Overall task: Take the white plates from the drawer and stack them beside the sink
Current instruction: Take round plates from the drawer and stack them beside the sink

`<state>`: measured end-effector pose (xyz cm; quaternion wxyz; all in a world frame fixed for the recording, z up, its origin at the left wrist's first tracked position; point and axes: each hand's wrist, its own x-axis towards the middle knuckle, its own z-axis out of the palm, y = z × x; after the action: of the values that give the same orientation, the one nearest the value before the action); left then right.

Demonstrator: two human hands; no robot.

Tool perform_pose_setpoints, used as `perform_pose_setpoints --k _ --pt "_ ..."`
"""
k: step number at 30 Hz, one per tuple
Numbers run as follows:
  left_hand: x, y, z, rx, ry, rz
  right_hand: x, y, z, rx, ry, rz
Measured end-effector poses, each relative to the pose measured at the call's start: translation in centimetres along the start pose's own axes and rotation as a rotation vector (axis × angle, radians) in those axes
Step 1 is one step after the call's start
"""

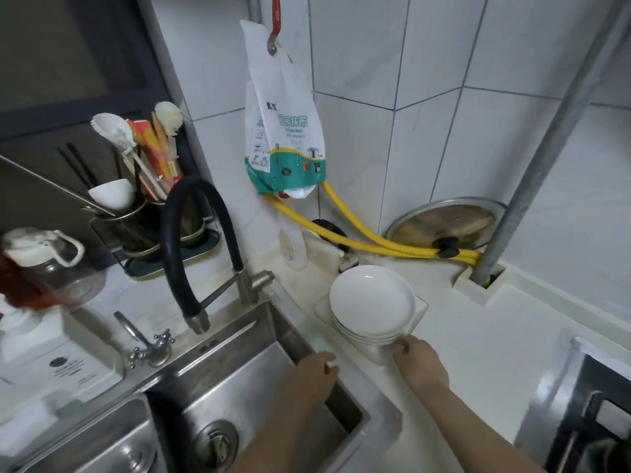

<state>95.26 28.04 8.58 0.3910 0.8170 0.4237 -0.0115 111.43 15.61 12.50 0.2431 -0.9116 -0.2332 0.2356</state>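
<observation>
A stack of round white plates [372, 298] sits on a square white plate [420, 310] on the pale counter just right of the sink [239, 380]. My right hand [421, 361] is at the front of the stack, its thumb and curled fingertips on the rim of the lowest plates. Over the sink's right edge, my left hand [316, 373] hovers with loosely curled fingers, holds nothing and is a little apart from the stack. The drawer is out of view.
A black hose faucet [201, 247] arches over the sink. A utensil holder [153, 227] stands behind it, and a jug [51, 264] is at the left. Yellow hoses [368, 237] and a pot lid [444, 221] lie behind the plates. A stove [587, 414] is at the right.
</observation>
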Motion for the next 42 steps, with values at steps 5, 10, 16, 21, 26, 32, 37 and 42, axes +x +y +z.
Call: perform_pose_setpoints --k 5,10,16,21,26,32,37,42 --pt "-6.4 -4.6 0.8 0.074 -0.059 -0.003 -5.9 1.6 3.6 -0.075 -0.13 -0.144" --pt "-12.7 -10.0 1.9 0.041 -0.033 -0.043 -12.6 2.7 7.1 -0.082 -0.217 -0.233" --pt "-17.3 -12.9 1.5 0.113 0.035 -0.048 -17.7 2.3 10.7 -0.136 -0.275 -0.281" --pt "-23.4 -13.7 2.3 0.073 0.093 -0.115 -22.4 2.2 12.3 -0.268 -0.335 -0.398" --pt "-25.9 -14.2 2.7 0.128 0.178 -0.172 -23.9 1.9 13.4 -0.375 -0.334 -0.482" --pt "-32.9 -14.9 5.2 0.049 0.24 -0.361 -27.1 3.3 13.4 -0.527 -0.435 -0.708" --pt "-39.3 -14.6 10.2 -0.071 0.254 -0.436 -30.6 5.6 13.1 -0.555 -0.528 -0.886" --pt "-46.5 -14.8 14.6 -0.176 0.307 -0.651 -35.3 8.1 15.4 -0.58 -0.655 -0.933"
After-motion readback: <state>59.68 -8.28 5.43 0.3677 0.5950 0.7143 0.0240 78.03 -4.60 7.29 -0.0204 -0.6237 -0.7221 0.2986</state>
